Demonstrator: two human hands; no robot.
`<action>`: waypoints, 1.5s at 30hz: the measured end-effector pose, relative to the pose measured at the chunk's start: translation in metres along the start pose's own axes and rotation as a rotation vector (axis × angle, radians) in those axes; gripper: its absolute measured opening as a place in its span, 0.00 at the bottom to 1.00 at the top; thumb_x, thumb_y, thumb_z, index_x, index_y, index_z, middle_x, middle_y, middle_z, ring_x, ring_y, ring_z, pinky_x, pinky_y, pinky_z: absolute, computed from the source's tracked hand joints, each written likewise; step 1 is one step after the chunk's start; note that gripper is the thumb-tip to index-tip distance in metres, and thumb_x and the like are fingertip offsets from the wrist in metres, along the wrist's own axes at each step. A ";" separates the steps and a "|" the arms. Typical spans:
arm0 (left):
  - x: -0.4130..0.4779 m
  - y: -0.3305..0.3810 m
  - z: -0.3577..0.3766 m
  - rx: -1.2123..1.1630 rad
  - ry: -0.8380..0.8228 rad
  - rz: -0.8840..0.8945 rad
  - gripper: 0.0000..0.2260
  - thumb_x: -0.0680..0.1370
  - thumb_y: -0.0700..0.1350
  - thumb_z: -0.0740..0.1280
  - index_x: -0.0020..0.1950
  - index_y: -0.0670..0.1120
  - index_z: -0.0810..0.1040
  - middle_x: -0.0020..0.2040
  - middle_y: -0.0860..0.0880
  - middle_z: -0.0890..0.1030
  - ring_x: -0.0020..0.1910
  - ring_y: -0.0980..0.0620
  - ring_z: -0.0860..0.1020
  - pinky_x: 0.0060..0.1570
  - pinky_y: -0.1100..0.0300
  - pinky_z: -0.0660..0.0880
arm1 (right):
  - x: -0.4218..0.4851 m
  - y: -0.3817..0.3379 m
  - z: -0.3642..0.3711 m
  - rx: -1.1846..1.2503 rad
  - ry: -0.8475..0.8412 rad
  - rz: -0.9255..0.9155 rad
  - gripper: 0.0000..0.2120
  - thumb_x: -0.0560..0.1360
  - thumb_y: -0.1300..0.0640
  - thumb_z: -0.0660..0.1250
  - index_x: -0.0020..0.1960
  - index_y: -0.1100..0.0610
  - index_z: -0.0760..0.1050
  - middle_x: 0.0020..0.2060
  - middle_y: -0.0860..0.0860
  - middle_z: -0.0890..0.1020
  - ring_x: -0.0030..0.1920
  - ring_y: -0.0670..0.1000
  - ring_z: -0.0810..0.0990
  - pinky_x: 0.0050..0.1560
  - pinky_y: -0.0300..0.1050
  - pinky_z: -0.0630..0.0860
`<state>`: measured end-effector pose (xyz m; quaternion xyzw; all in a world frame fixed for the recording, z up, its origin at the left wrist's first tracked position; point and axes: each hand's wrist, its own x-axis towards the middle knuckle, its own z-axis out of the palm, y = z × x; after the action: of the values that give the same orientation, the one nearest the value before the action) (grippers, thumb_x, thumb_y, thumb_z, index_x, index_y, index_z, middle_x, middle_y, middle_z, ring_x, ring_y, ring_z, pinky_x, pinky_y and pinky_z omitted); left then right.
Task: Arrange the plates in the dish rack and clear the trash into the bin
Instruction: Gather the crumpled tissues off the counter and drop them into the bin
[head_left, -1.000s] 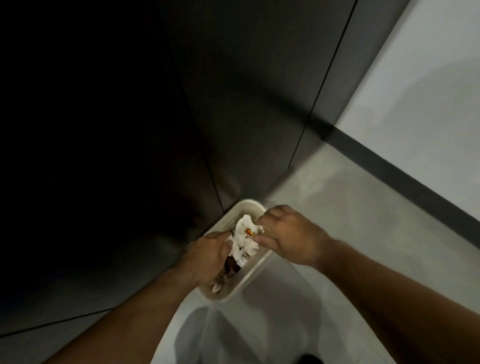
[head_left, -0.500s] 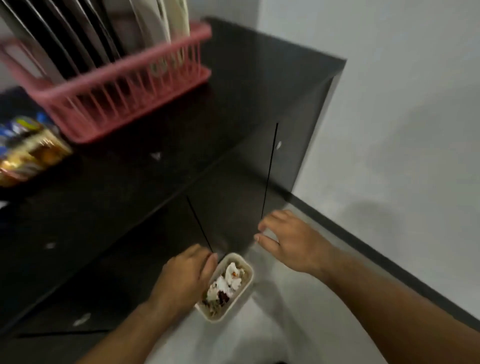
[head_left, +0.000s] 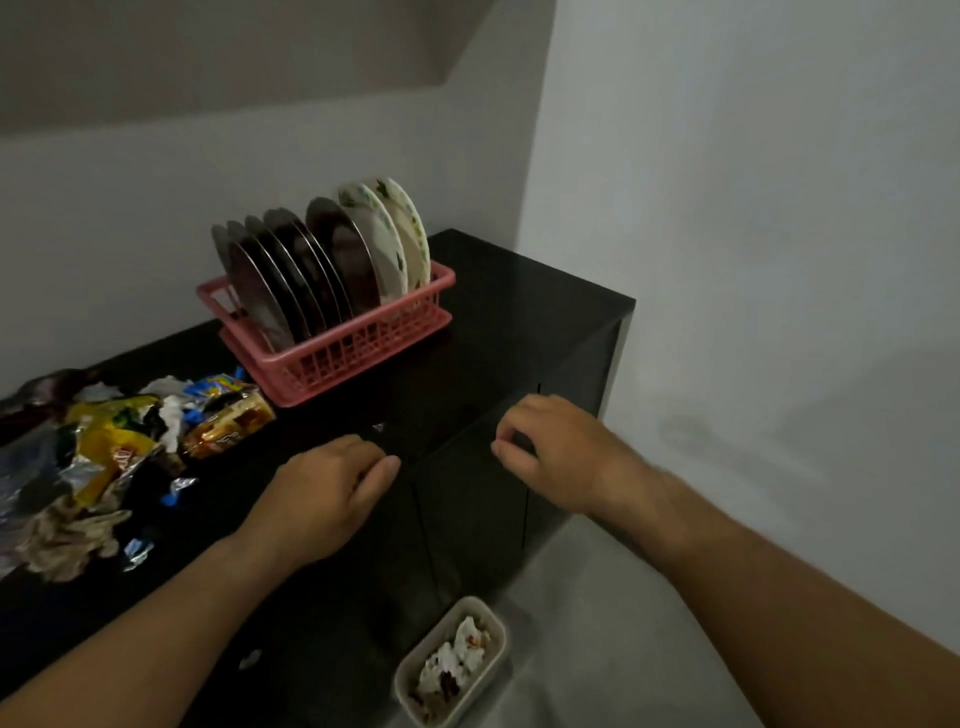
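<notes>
standing on edge in the pink dish rack (head_left: 332, 358) on the black cabinet top (head_left: 519, 301), the plates (head_left: 322, 260) lean in a row. a heap of wrappers (head_left: 104, 447) lies left of the rack. the small bin (head_left: 452, 660) sits on the floor against the cabinet, holding crumpled paper. the left hand (head_left: 322, 499) and right hand (head_left: 556, 452) hover over the cabinet's front edge, fingers loosely curled, holding nothing.

You are standing in a plain home corner used as a kitchen nook: a pink plastic dish rack (head_left: 332, 332) full of upright plates (head_left: 322, 265) sits on a black cabinet (head_left: 519, 312) against bare grey walls (head_left: 753, 208). Snack wrappers (head_left: 119, 441) litter the cabinet top, and a small bin (head_left: 452, 660) stands on the floor (head_left: 597, 649).
</notes>
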<state>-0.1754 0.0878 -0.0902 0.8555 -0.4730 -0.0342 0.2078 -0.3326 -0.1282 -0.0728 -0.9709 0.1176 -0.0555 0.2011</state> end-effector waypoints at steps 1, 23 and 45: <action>-0.005 -0.005 -0.004 -0.004 0.012 0.002 0.13 0.79 0.59 0.57 0.43 0.56 0.78 0.40 0.57 0.76 0.38 0.61 0.77 0.39 0.58 0.77 | 0.002 -0.007 0.001 -0.008 0.001 -0.004 0.06 0.80 0.44 0.60 0.46 0.41 0.70 0.45 0.40 0.72 0.48 0.41 0.71 0.50 0.41 0.71; -0.097 -0.271 -0.139 -0.098 0.121 0.018 0.14 0.81 0.54 0.58 0.39 0.52 0.75 0.35 0.54 0.75 0.36 0.58 0.74 0.38 0.57 0.72 | 0.116 -0.286 0.155 -0.035 -0.091 -0.107 0.10 0.80 0.48 0.63 0.59 0.47 0.75 0.56 0.43 0.74 0.57 0.44 0.72 0.58 0.43 0.73; -0.117 -0.349 -0.128 -0.179 0.214 -0.104 0.16 0.79 0.59 0.56 0.45 0.51 0.78 0.37 0.56 0.76 0.37 0.59 0.75 0.37 0.61 0.70 | 0.189 -0.346 0.233 0.056 -0.133 0.006 0.07 0.80 0.53 0.57 0.51 0.55 0.71 0.51 0.53 0.73 0.51 0.53 0.73 0.50 0.51 0.73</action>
<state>0.0707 0.3879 -0.1247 0.8557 -0.3981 0.0046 0.3306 -0.0429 0.2212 -0.1344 -0.9660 0.1053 0.0063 0.2359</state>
